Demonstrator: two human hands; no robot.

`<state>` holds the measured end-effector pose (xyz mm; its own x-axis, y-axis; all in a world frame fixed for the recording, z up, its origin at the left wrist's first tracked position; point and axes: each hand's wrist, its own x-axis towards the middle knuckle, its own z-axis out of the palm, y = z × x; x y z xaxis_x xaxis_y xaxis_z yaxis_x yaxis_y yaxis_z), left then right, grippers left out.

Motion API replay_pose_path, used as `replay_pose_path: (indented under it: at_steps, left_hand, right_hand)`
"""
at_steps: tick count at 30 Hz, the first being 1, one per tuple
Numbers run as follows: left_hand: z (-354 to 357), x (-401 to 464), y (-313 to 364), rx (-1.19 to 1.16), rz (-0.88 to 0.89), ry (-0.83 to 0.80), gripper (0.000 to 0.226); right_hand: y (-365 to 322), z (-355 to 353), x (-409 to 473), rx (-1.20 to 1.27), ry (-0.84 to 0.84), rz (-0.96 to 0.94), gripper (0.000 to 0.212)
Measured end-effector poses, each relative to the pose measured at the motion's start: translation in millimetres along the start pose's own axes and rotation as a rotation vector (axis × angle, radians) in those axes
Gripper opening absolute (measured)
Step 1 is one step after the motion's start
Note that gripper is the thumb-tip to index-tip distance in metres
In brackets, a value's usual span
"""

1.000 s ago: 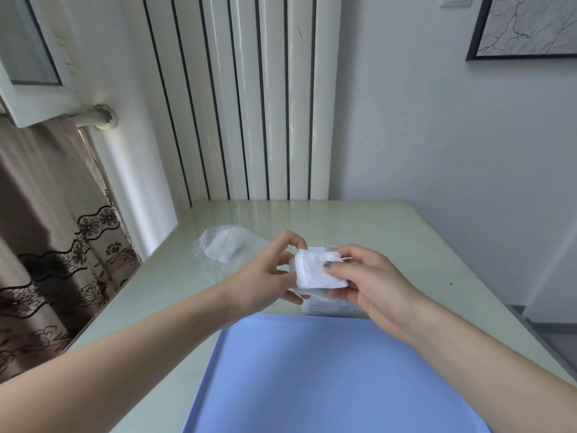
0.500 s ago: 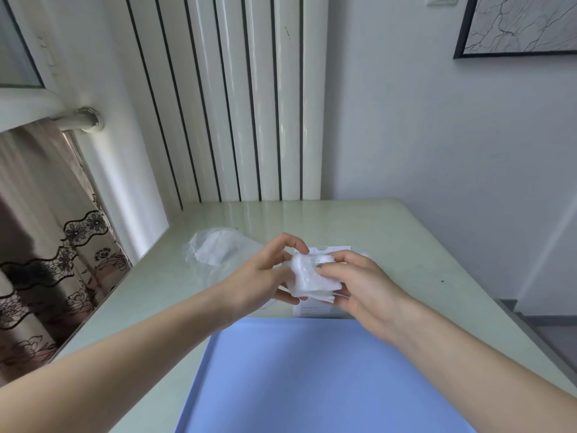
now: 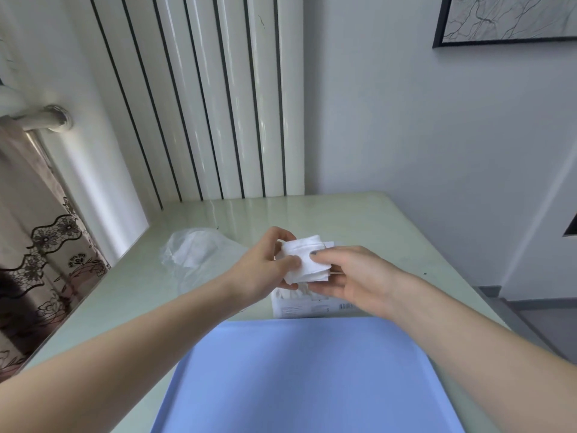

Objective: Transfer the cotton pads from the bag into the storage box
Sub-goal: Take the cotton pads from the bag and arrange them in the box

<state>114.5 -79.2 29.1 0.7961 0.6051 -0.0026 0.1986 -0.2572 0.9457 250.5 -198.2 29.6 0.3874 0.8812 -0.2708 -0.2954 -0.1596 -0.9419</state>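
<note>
- A crumpled clear plastic bag point(image 3: 199, 260) lay on the glossy pale table point(image 3: 390, 223), left of the hands.
- The left hand point(image 3: 265, 267) and right hand point(image 3: 352, 276) both pinched a soft white square stack of cotton pads point(image 3: 307, 260) between them.
- A smooth blue tray point(image 3: 306, 376) sat below the hands.

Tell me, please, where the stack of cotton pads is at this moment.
In the head view the stack of cotton pads is held above the table centre, pinched between the left hand and right hand, over the printed packet beyond the blue tray.
</note>
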Motion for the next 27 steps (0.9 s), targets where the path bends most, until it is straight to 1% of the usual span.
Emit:
replay_pose_path:
  at_steps: [2,4,6,7,8,9,11,15,17,21,24,25,27]
  left_hand:
    - [4.8,7.1,0.8,0.085,-0.026,0.005,0.031]
    - [7.9,13.9,-2.4,0.265,-0.013,0.024,0.039]
    - [7.2,17.8,-8.3,0.510,0.066,0.027,0.044]
    - [6.7,19.9,-11.7,0.612,0.105,0.010,0.045]
    - [7.0,22.5,-15.1,0.688,0.134,-0.018,0.046]
    - [7.6,25.0,-18.0,0.736,0.148,-0.054,0.047]
    - [11.2,29.1,-23.7,0.778,0.158,-0.137,0.047]
    - [18.3,33.5,-35.9,0.925,0.221,-0.259,0.044]
    - [17.8,34.2,-42.1,0.969,0.249,-0.269,0.039]
    - [16.2,36.9,-50.2,0.948,0.289,-0.238,0.032]
    - [14.9,36.6,-54.9,0.949,0.304,-0.217,0.029]
    - [14.5,35.7,-56.4,0.941,0.298,-0.210,0.028]
    - [12.1,32.5,-60.1,0.892,0.282,-0.204,0.029]
  right_hand:
    - [-5.6,-6.5,5.2,-0.102,0.083,-0.052,0.013]
    - [-12.5,-20.2,12.5,-0.222,0.244,-0.103,0.002]
    - [-18.9,-35.9,18.6,-0.473,0.407,-0.133,0.011]
    - [-20.8,-42.0,19.7,-0.608,0.443,-0.122,0.020]
    - [-21.9,-46.6,19.7,-0.726,0.447,-0.100,0.028]
    - [-22.0,-49.0,19.6,-0.820,0.438,-0.082,0.031]
    - [-19.6,-48.6,20.1,-0.946,0.402,-0.075,0.029]
    - [-8.6,-38.1,29.8,-1.092,0.334,-0.109,0.022]
    - [-3.3,-30.9,34.8,-1.181,0.315,-0.133,0.018]
    - [0.6,-16.8,39.8,-1.329,0.284,-0.120,0.012]
    - [-1.6,-8.7,39.6,-1.615,0.333,-0.108,0.009]
    - [-1.7,-6.9,40.2,-1.653,0.349,-0.103,0.012]
    - [0.6,-3.2,44.7,-1.638,0.341,-0.070,0.025]
